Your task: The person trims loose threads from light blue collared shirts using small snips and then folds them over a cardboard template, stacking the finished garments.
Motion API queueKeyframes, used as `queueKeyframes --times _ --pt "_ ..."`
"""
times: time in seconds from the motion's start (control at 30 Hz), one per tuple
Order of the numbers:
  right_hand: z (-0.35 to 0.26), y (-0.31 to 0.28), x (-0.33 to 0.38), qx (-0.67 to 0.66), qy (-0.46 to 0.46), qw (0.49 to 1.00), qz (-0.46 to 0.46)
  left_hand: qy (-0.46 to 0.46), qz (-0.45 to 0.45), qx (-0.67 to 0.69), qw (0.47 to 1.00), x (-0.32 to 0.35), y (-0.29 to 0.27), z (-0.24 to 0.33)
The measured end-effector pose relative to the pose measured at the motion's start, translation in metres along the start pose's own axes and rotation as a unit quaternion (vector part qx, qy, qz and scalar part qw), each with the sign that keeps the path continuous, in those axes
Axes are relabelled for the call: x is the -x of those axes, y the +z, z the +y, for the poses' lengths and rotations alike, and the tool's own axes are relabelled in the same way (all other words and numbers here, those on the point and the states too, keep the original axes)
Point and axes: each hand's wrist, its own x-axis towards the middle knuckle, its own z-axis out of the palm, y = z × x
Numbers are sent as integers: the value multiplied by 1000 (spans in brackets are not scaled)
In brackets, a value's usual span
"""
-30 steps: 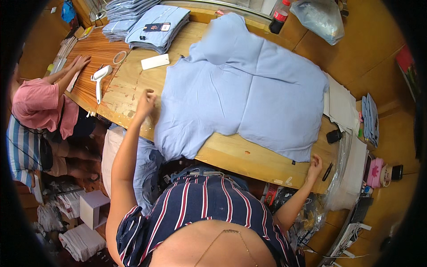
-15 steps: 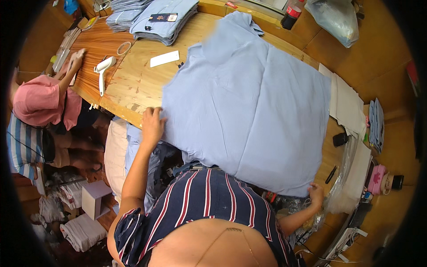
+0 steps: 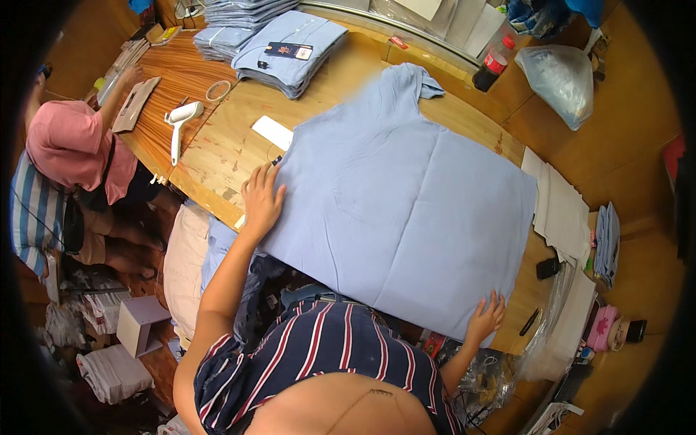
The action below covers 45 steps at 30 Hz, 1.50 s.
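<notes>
A light blue shirt (image 3: 406, 210) lies spread across the wooden table, a crease running down its middle. Its collar end and one sleeve point to the far side, and its near edge reaches the table's front edge by my body. My left hand (image 3: 262, 197) is open at the shirt's left edge, fingers apart against the cloth. Over the near right corner, my right hand (image 3: 487, 319) rests with fingers spread on the fabric. A white tag card (image 3: 272, 133) lies just beyond my left hand, partly beside the shirt's edge.
Folded blue shirts (image 3: 290, 51) are stacked at the far left, near a lint roller (image 3: 181, 119) and a tape ring (image 3: 218, 90). White sheets (image 3: 558, 206) and a black pen (image 3: 529, 322) lie right. A cola bottle (image 3: 494, 64) stands behind. Another person (image 3: 72, 145) works left.
My right hand has moved from gripping the shirt's near corner to lying open on it. The shirt lies flatter now. My left hand is further onto the shirt's edge.
</notes>
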Motion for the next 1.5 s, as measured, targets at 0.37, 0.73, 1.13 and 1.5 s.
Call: queueKeyframes --times 0.37,0.73,1.13,1.5 --pt "-12 -24 -19 13 73 993 -94 76 -139 -127 979 -121 30 5" --pt "-58 46 -167 -35 -39 999 1 -24 -108 -119 987 -129 55 30" --pt "269 -64 -117 8 356 934 -38 -89 86 -103 987 -47 -18 -5" --pt "318 -52 -100 -93 281 923 -245 46 -70 -28 996 39 -14 99"
